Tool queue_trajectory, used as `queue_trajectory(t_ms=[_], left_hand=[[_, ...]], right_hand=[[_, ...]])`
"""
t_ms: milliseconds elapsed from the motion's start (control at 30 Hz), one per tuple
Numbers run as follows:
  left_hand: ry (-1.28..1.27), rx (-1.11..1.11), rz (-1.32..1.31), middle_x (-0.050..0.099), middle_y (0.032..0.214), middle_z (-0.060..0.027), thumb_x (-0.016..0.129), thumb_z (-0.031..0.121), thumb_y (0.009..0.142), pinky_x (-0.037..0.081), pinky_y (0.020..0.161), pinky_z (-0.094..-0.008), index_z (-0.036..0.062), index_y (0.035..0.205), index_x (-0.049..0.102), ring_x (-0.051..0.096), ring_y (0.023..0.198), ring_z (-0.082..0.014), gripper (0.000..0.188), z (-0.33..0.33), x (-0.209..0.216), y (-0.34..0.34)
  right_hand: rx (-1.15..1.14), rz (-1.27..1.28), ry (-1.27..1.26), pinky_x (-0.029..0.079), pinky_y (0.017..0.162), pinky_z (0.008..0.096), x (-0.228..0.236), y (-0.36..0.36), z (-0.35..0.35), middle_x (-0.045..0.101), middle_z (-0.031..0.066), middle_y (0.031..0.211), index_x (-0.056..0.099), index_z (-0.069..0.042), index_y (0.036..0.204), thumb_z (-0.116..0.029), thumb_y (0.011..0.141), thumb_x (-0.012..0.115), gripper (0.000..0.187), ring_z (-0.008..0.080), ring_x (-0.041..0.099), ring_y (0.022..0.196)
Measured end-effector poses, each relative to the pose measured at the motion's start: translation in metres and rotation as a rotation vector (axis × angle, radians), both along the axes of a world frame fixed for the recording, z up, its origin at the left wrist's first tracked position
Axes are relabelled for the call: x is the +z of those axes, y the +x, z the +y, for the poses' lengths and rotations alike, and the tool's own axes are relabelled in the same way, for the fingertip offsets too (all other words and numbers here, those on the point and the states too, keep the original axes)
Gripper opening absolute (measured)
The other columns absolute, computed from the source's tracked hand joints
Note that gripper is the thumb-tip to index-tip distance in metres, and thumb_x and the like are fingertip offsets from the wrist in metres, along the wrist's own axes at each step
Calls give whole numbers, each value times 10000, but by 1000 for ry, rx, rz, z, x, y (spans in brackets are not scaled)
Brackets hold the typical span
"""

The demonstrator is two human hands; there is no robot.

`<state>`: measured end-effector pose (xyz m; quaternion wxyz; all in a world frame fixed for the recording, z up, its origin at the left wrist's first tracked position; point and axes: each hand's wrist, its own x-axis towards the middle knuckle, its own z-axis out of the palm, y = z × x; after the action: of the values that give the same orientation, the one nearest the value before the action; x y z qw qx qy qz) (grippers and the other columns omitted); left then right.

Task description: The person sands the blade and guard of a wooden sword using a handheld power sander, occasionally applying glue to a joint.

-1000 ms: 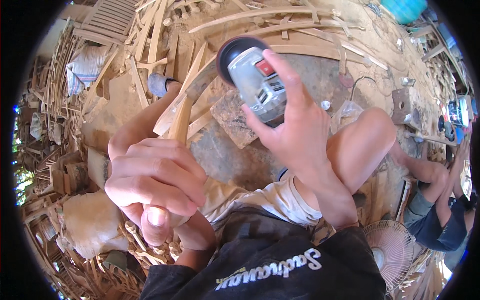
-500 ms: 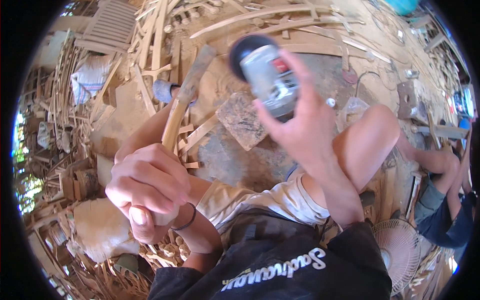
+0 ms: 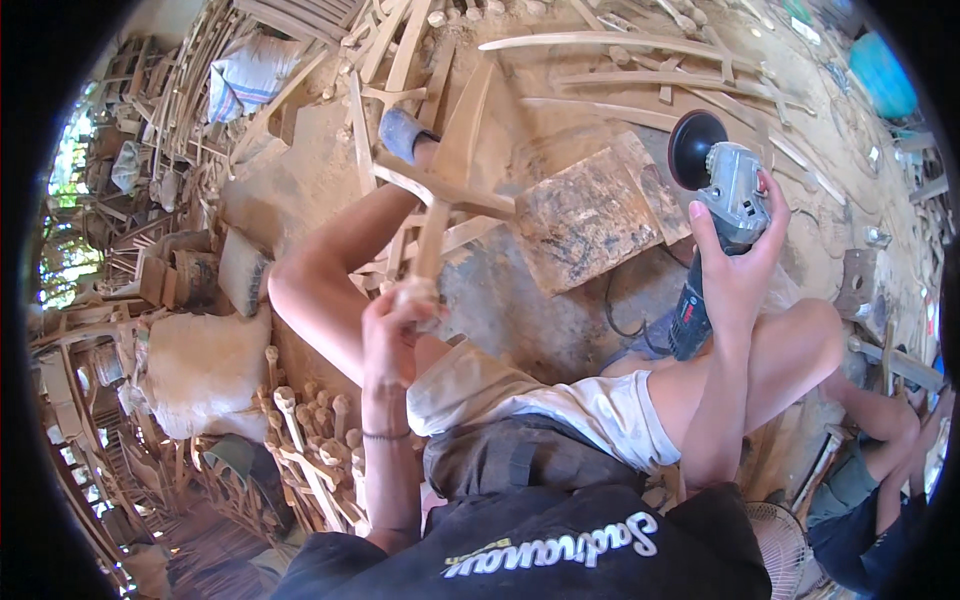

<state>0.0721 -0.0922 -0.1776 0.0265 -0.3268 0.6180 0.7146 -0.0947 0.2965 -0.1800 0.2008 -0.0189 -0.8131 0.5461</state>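
Observation:
My left hand (image 3: 393, 338) is wrapped round the grip and rounded pommel of a wooden sword (image 3: 463, 135). Its crossguard spreads to both sides and its wide blade points away from me. On the right, my right hand (image 3: 740, 270) grips an angle grinder (image 3: 738, 190) by its metal head. The black disc (image 3: 695, 150) on the grinder faces up and left, apart from the sword. Below my fingers, the dark grinder body hangs beside my right knee. A stained square wooden block (image 3: 590, 215) lies on the ground between the two hands.
Several carved wooden pieces (image 3: 600, 40) lie across the far ground. At lower left stands a cluster of knob-ended sticks (image 3: 320, 430). A fan (image 3: 780, 545) and another person (image 3: 880, 480) are at lower right. A white sack (image 3: 250, 80) sits at far left.
My left hand has dropped away from the view and turned the wooden sword so its crossguard shows. My right hand has carried the grinder right. The view has shifted.

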Motion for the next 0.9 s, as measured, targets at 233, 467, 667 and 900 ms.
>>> queue_trajectory(t_ms=[233, 467, 667, 900], left_hand=[[-262, -456, -250, 720, 979, -92, 822, 114, 900, 604, 752, -376, -38, 1340, 597, 749, 908, -231, 517, 66, -123, -12], [183, -395, -162, 661, 886, -53, 761, -103, 888, 602, 658, -364, 41, 1152, 549, 724, 725, -192, 368, 113, -139, 10], [127, -477, -274, 718, 966, -40, 818, 135, 1036, 583, 766, -347, 34, 1110, 624, 731, 854, -179, 231, 130, -181, 9], [-191, -496, -355, 759, 987, -158, 777, 195, 1039, 609, 782, -427, -69, 1195, 620, 751, 881, -242, 345, 149, -248, 27]], right_hand=[[-49, -141, -77, 507, 1075, 391, -13, 5, 16, 575, 170, 1432, 460, -14, 1606, -182, 934, 941, 844, 257, 610, 1263], [-63, -219, -262, 585, 752, 311, -27, 10, 21, 673, 135, 1213, 436, -33, 1612, -153, 953, 931, 833, 177, 692, 917], [-25, -189, 163, 530, 1119, 427, -52, 18, 15, 523, 160, 1572, 497, -43, 1608, -200, 922, 952, 838, 313, 632, 1316], [267, -480, 567, 620, 889, 574, -84, 49, -41, 807, 242, 1226, 417, -256, 1661, -389, 919, 872, 880, 499, 786, 1052]])
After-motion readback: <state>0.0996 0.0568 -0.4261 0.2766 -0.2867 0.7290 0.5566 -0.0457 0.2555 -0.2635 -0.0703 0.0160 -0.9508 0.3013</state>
